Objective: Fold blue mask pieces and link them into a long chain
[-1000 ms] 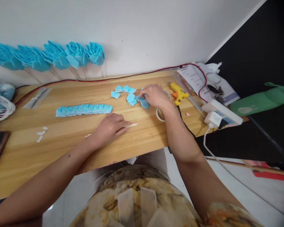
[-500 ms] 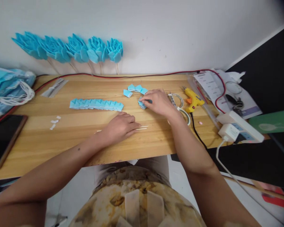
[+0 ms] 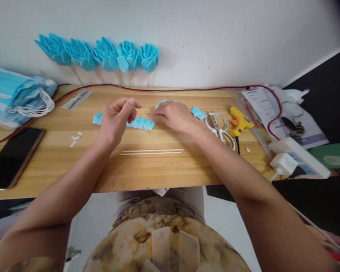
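Note:
My left hand (image 3: 116,119) is above the row of overlapping folded blue petals (image 3: 143,123), covering part of it. Its fingers are loosely bent and apart, and no object shows in them. My right hand (image 3: 174,116) reaches palm-down over more folded blue petals (image 3: 164,102), which stick out behind its knuckles. Its fingers stretch toward the tabletop; whether the hidden tips touch a petal I cannot tell. Another blue petal piece (image 3: 198,113) lies right of that hand. Two thin wooden sticks (image 3: 153,152) lie side by side nearer the table's front edge.
Finished blue flowers (image 3: 104,54) on sticks lean on the wall. White-handled scissors (image 3: 218,130), a yellow glue gun (image 3: 239,121) and a power strip (image 3: 303,156) are at right. Blue masks (image 3: 11,94), a phone (image 3: 15,156) and small white scraps (image 3: 75,139) are at left.
My left hand has left the sticks and risen left over the petal row. My right hand has moved left from the petal it was pinching. The view has shifted slightly.

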Demonstrator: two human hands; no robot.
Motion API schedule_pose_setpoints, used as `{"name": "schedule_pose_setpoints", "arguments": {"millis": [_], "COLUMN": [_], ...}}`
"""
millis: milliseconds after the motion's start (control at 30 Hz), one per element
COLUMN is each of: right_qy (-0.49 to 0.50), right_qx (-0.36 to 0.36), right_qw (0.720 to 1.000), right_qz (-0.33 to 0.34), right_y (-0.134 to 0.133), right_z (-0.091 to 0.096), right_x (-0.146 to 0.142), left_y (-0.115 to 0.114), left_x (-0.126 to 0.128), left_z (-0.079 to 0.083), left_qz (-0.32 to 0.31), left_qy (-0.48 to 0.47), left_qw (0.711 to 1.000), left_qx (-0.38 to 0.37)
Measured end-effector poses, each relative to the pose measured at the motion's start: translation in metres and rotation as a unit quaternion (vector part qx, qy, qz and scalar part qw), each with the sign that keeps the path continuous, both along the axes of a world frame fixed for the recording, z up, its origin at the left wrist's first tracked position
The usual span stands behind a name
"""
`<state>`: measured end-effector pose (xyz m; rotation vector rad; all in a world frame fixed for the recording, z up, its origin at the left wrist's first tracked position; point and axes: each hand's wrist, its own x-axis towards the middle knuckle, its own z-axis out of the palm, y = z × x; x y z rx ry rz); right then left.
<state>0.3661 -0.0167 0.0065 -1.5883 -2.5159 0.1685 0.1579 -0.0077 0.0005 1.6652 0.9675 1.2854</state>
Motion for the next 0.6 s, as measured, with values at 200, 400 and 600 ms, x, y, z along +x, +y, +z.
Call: {"name": "schedule_pose_setpoints", "arguments": {"millis": [200,400,600], "right_qy": [-0.011,0.068,0.36], "right_qx": [-0.068,-0.08,-0.13], "right_qw": [0.998,0.994,0.924], "right_qz": [0.001,-0.015,-0.016], "right_y": [0.014,0.023,0.019], "right_z": [-0.002,-0.007,0.011], "right_x": [-0.019,-0.022,-0.004], "left_y": [-0.028,-0.039,-0.037], "left_x": [0.014,0.016,0.016], "left_z": [0.003,0.004,-0.003], "left_qz": [-0.113,-0.241,-0.378], "left_qy": [0.071,0.112,0.034], "left_qw": [0.991,0.963,0.887], "left_qx": [0.003,-0.05,-0.264]}}
